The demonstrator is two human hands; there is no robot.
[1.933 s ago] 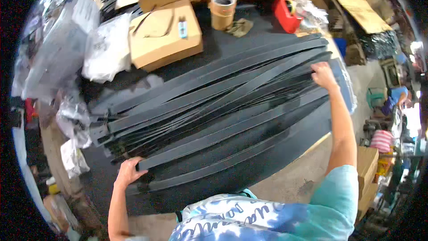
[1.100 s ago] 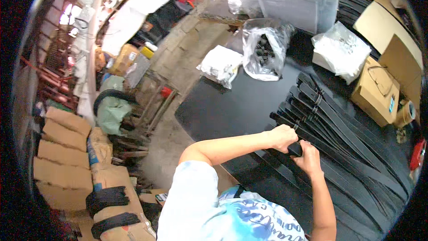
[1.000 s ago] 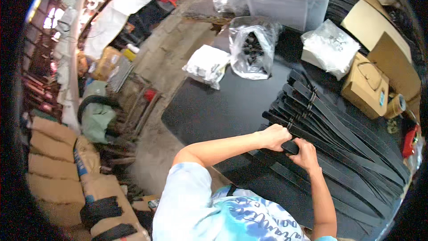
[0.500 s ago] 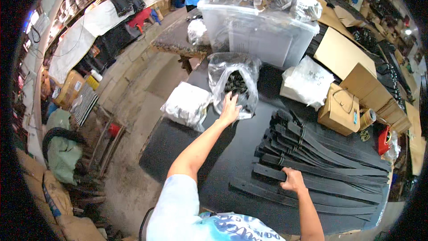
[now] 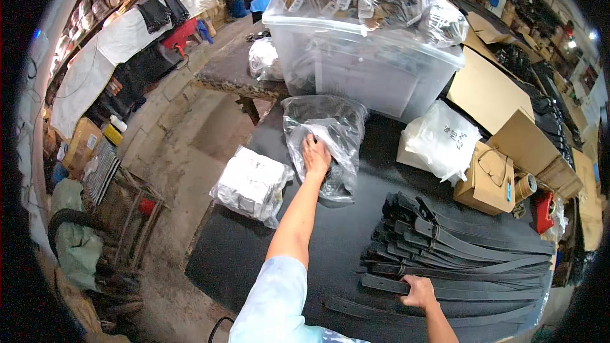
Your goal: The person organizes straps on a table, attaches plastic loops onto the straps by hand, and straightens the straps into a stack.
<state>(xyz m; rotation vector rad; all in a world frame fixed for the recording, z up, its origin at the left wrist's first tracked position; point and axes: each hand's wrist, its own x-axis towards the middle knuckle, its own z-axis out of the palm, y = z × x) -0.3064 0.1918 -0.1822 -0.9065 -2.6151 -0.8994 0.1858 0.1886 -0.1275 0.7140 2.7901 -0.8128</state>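
Head view: left hand [image 5: 316, 154] stretched out across the black table [image 5: 267, 241], palm down with fingers spread loosely, lying on the clear plastic bag [image 5: 327, 128] that holds dark small parts. Flat contact on the film; can't tell whether the fingers pinch any of it. Bag sits upright near the far side of the table, just in front of the big translucent storage bin [image 5: 365, 67] and beside a white wrapped packet [image 5: 251, 183] at the table's left edge.

Right hand [image 5: 417, 292] low in frame, fingers curled over the near end of one black strap in the fanned strap pile [image 5: 457, 254]. Grip looks closed on that strap end, thumb side hidden. Straps lie flat on the right part of the table, ends bunched toward the left, lengths running right.

Past the pile: white plastic bag [image 5: 441, 140], small cardboard box [image 5: 486, 181], tape roll [image 5: 524, 185], red tape dispenser [image 5: 544, 211].

Hands well apart.
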